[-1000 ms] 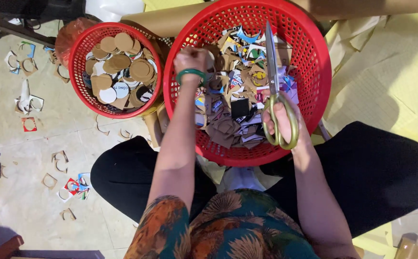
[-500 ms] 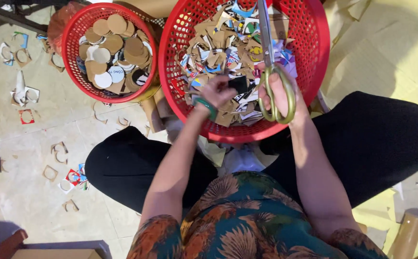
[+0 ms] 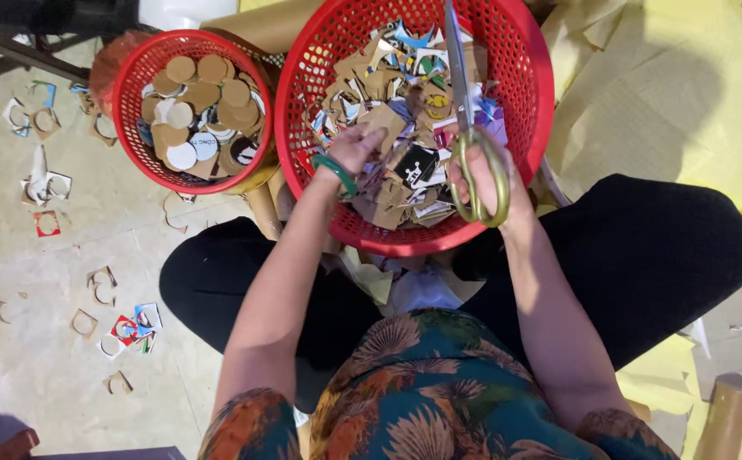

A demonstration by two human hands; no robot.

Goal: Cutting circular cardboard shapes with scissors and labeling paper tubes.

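My left hand, with a green bangle on the wrist, pinches a brown cardboard square over the big red basket. That basket is full of printed and plain cardboard pieces. My right hand grips scissors by their yellow-green handles, the blades closed and pointing away across the basket. A smaller red basket to the left holds cut cardboard discs. I sit cross-legged in black trousers with the big basket in front of my knees.
Cardboard offcuts with round holes lie scattered on the pale floor at left. Yellow-brown paper sheets cover the floor at right. A cardboard tube lies between the baskets, and another tube is at the lower right.
My left hand drew back from deep in the big basket and now holds a cardboard square near its middle. The right hand with the scissors stayed in place.
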